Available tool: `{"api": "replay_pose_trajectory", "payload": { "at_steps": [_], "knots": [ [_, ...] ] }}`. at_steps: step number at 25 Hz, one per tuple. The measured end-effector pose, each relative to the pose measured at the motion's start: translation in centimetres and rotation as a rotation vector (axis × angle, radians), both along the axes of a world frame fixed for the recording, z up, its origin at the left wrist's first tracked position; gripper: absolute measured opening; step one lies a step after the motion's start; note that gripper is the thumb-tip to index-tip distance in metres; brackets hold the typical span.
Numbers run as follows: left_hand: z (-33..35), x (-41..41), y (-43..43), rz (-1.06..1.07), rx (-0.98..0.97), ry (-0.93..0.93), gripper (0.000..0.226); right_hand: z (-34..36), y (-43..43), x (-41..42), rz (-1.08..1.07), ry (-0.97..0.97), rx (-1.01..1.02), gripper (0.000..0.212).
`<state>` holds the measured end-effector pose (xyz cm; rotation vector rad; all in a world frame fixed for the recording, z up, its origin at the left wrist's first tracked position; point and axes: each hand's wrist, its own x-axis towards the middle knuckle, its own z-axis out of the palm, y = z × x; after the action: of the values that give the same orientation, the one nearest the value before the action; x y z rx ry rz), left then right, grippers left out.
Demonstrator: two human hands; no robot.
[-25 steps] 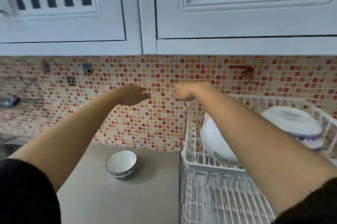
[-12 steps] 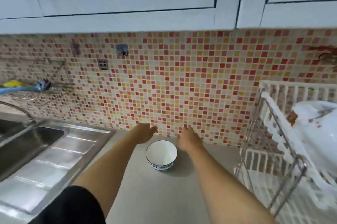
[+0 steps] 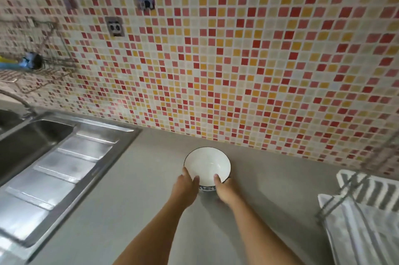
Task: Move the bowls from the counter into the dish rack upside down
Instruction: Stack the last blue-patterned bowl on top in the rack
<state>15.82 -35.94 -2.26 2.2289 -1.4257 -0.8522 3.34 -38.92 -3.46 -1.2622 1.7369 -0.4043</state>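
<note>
One white bowl [image 3: 207,165], mouth up, dark-rimmed, with a blue pattern low on its outer wall, standing on the grey surface [image 3: 129,210] near the foot of the red, yellow and white mosaic wall [image 3: 237,59]. Held from the near side by both hands: left hand [image 3: 185,187] on the bowl's left near edge, thumb tip over the rim; right hand [image 3: 225,189] on the right near edge, thumb likewise hooked over the rim. Fingers of both curled round the outer wall (mostly hidden under the bowl). Whether lifted or resting on the surface: cannot tell, though a shadow lies just beneath and to the right. Bare forearms reaching in from the near edge. Steel sink [image 3: 32,141] with ribbed drainboard at left, well apart from the bowl. White dish rack [image 3: 367,210] at the near right edge, only its corner in view, blurred. Two small stickers on the wall at far left, a wire shelf with a blue item beyond the sink.
</note>
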Motion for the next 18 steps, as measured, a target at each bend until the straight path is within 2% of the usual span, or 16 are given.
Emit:
{"api": "replay_pose_trajectory", "payload": {
  "at_steps": [3,9,11,14,18],
  "knots": [
    [-0.3,0.0,0.0,0.1,-0.098,0.068,0.045,-0.1,-0.3,0.9,-0.137,-0.054,-0.008,0.039],
    [2.4,1.3,1.2,0.057,-0.152,0.035,0.035,3.0,1.8,-0.4,-0.212,-0.277,-0.131,0.04],
    [4.7,1.8,1.6,0.043,-0.217,0.04,0.034,4.7,2.5,-1.1,-0.142,-0.29,-0.215,0.042],
    [9.0,2.5,2.8,0.022,-0.351,0.059,0.034,8.4,4.7,-3.1,0.081,-0.129,-0.445,0.045],
    [14.0,1.5,6.6,-0.169,-0.462,0.032,0.033,14.1,9.0,-6.8,0.244,-0.02,-0.702,0.045]
  ]
}}
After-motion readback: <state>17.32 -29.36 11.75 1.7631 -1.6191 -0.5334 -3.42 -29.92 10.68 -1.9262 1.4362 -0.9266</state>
